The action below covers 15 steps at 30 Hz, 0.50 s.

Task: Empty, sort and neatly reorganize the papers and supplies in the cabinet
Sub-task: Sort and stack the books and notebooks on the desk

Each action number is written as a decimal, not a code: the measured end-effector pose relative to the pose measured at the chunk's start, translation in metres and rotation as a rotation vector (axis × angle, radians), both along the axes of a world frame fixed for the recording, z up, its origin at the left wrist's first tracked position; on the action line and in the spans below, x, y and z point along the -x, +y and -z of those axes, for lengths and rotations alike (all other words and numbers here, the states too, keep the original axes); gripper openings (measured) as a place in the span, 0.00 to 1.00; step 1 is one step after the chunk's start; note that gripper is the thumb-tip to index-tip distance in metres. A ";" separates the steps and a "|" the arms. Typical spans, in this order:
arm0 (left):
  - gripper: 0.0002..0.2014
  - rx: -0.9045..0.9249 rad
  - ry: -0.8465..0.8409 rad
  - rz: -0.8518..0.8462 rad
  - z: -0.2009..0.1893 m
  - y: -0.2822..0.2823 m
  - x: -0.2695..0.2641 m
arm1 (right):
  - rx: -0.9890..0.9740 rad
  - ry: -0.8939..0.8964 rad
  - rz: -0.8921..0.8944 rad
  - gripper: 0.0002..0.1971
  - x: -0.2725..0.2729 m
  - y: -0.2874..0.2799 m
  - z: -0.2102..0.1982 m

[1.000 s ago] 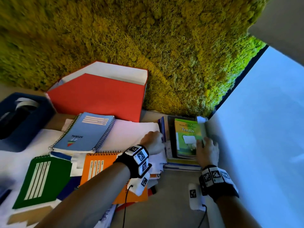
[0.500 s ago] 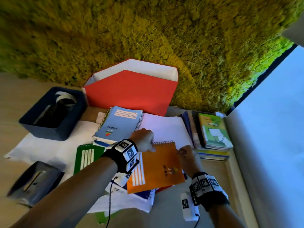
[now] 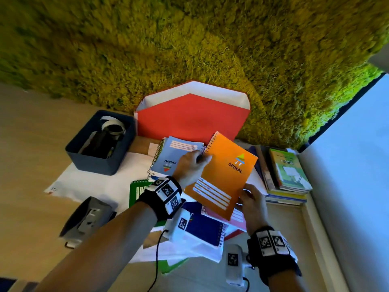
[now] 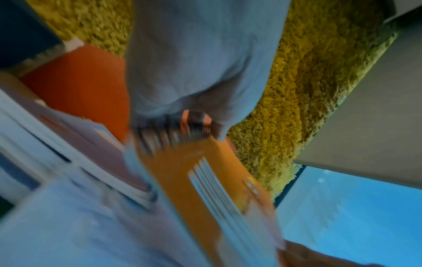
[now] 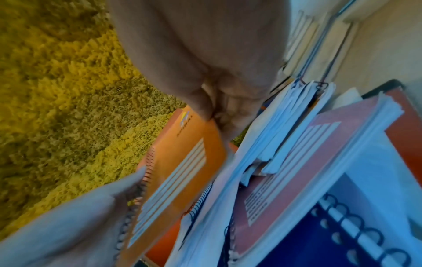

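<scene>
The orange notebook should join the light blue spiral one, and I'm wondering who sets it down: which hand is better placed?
Probably the left hand: it grips the orange notebook at the spiral edge, right beside the light blue notebook. The right hand pinches the far corner.

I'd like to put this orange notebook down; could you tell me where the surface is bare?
Bare wood lies left of the bin and the white sheet, and in a small patch in front of the book stack. The middle is crowded with notebooks and papers under the orange notebook.
</scene>
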State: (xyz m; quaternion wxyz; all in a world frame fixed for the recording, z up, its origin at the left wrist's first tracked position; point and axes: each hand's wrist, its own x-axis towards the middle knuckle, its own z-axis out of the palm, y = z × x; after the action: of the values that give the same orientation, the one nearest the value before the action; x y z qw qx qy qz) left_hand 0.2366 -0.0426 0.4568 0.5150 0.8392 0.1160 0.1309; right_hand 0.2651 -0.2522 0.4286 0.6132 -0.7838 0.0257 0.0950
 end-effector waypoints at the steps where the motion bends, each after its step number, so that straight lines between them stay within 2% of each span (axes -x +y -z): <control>1: 0.18 -0.077 0.044 -0.047 0.004 0.010 0.001 | 0.038 -0.039 0.015 0.09 0.000 -0.001 0.002; 4: 0.22 -0.339 0.298 -0.288 0.015 0.048 0.006 | 0.134 -0.080 0.113 0.10 0.001 -0.004 0.011; 6: 0.34 -0.350 0.562 -0.370 0.021 0.070 0.013 | 0.148 -0.055 0.210 0.08 0.002 -0.004 0.011; 7: 0.40 -0.332 0.653 -0.348 0.023 0.078 0.016 | 0.154 -0.042 0.255 0.09 0.001 -0.005 0.011; 8: 0.41 -0.316 0.693 -0.309 0.027 0.084 0.018 | 0.160 -0.032 0.289 0.09 0.000 -0.005 0.010; 11: 0.35 -0.168 0.679 -0.231 0.033 0.089 0.020 | 0.145 0.008 0.314 0.10 -0.005 -0.005 0.012; 15: 0.45 0.102 0.608 -0.335 0.035 0.090 0.020 | 0.178 0.079 0.254 0.17 -0.007 -0.006 0.007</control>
State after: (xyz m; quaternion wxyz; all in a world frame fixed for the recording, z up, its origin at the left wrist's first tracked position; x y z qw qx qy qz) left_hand 0.2169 0.0474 0.4219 0.4696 0.7823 0.4063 -0.0483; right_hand 0.2722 -0.2577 0.4216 0.5470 -0.8211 0.1569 0.0448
